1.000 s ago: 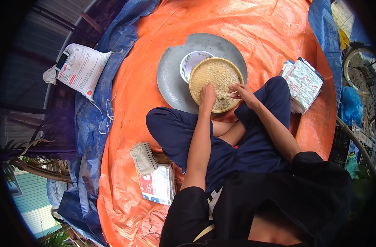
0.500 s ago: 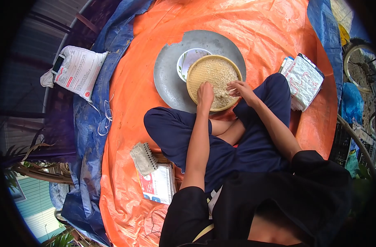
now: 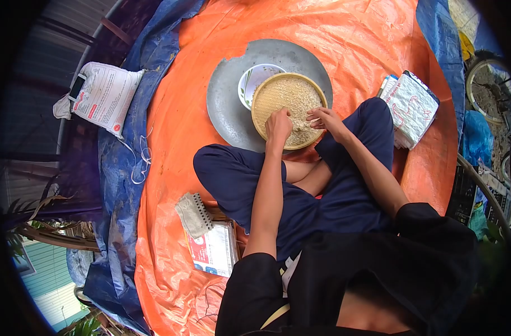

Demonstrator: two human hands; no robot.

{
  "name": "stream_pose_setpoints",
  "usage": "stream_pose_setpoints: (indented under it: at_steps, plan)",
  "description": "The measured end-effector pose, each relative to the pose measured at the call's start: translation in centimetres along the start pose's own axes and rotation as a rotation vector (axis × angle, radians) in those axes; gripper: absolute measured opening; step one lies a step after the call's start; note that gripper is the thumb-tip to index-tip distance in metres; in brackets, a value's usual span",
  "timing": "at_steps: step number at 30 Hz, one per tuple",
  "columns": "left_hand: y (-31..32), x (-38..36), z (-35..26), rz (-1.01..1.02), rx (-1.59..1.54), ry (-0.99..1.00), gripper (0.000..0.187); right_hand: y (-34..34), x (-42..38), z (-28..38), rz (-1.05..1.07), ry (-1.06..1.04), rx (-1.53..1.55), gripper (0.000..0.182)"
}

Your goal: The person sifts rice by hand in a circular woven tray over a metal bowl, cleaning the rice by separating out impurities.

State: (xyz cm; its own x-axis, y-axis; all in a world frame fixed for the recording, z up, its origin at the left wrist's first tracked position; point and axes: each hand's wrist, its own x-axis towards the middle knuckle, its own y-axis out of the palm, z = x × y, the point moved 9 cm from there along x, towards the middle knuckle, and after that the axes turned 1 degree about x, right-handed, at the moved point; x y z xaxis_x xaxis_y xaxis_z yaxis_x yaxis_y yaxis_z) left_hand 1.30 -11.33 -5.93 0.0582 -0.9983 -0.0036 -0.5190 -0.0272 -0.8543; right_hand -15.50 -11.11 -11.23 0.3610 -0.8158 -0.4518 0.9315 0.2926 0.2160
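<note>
A round woven tray (image 3: 259, 116) of pale grain (image 3: 300, 99) sits tilted slightly across the bowl's edge, close to my crossed legs. Over its near left part, my left hand (image 3: 278, 126) has its fingers curled together; anything in them is too small to make out. My right hand (image 3: 329, 122) hovers at the tray's right side, fingers stretched and a little apart above the grain. Partly covered by the tray is a white bowl (image 3: 252, 81) with a green leaf pattern. Both rest on a large grey round metal sheet (image 3: 227, 106) with a broken edge.
An orange tarp (image 3: 171, 134) lies under everything, with a blue tarp (image 3: 118, 196) along the left. A white sack (image 3: 108, 92) stands at upper left. Folded printed sacks (image 3: 415, 109) lie by my right knee. A spiral notebook (image 3: 195, 215) and papers (image 3: 213, 252) are at lower left.
My left hand has shifted slightly, its fingers turning a little toward the middle of the tray. The right hand stays nearly where it was. The whole view has drifted slightly.
</note>
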Motion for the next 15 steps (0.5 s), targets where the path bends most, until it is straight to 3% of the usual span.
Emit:
stream_pose_setpoints:
  at_steps: [8,15]
  plan:
    - [1.9,-0.1,-0.5,0.082,0.090,0.023,0.018,-0.2,0.1,-0.1,-0.017,0.002,-0.006,0.035]
    - [1.7,-1.6,-3.9,-0.115,0.275,0.295,0.028,-0.6,0.4,-0.5,-0.033,0.001,-0.001,0.035]
